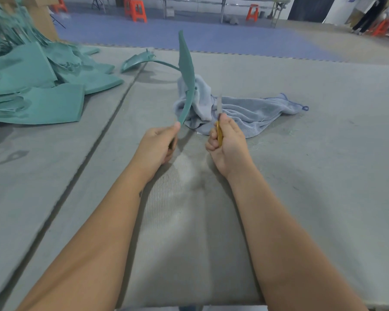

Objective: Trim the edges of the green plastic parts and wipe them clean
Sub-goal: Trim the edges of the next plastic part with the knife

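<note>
— Nearest? Left hand (161,142) pinching the green part (187,79) at its lower end; right hand (226,140) fisted round the knife (219,117), blade up.

— Lie? Rising away from that pinch, long axis near upright, just left of the blade. Towel (238,113) behind, pile of green parts (38,86) far left.

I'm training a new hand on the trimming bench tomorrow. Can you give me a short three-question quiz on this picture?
1. True or false: the left hand holds the curved green part upright.
2. What does the right hand grip? A) the cloth B) the yellow-handled knife C) nothing
3. Where does the grey-blue cloth lie: on the mat behind the hands, or on the pile of green parts?

Key: 1 true; 2 B; 3 on the mat behind the hands.
</note>
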Demonstrator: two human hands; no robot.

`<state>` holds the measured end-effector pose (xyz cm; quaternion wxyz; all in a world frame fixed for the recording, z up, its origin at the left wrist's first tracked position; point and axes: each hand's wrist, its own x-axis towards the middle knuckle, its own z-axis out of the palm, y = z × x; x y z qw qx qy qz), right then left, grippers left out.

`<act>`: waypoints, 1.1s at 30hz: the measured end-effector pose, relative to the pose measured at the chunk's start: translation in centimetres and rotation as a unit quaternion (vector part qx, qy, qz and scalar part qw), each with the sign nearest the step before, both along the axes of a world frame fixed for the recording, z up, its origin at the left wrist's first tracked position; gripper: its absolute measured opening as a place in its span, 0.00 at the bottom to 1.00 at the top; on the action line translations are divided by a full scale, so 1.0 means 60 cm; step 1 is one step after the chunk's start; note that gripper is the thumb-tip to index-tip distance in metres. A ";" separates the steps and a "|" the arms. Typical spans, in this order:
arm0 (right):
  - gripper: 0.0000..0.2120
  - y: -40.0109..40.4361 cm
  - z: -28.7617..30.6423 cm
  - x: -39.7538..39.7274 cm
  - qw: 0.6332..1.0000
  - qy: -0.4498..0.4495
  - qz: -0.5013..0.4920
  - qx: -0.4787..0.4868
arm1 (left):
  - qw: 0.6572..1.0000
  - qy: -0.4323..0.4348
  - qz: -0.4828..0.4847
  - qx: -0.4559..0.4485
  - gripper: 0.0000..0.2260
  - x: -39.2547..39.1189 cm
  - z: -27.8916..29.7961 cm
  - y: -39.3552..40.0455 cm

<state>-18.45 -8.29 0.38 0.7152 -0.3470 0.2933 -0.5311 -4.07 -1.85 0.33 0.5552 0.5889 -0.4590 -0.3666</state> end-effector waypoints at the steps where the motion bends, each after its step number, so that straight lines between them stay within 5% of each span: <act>1: 0.13 0.000 0.001 0.000 1.000 -0.005 0.001 0.008 | 1.000 -0.019 0.019 -0.004 0.20 0.000 -0.002 -0.002; 6: 0.12 0.004 0.004 -0.001 0.998 0.054 0.003 -0.013 | 0.978 -0.178 0.108 0.012 0.11 0.012 -0.010 -0.008; 10: 0.10 0.008 0.012 0.007 0.990 0.127 0.030 -0.058 | 0.983 -0.109 0.147 0.031 0.11 0.023 -0.009 -0.016; 20: 0.10 -0.014 0.048 0.092 0.985 0.001 0.173 -0.017 | 0.949 -0.058 0.311 -0.011 0.12 0.027 -0.007 -0.026; 27: 0.13 -0.044 0.036 0.130 0.974 0.179 0.113 -0.085 | 0.949 -0.063 0.309 -0.013 0.13 0.029 -0.009 -0.027; 33: 0.12 -0.086 0.046 0.071 0.920 0.367 0.001 -0.138 | 0.954 -0.098 0.284 -0.018 0.13 0.026 -0.011 -0.029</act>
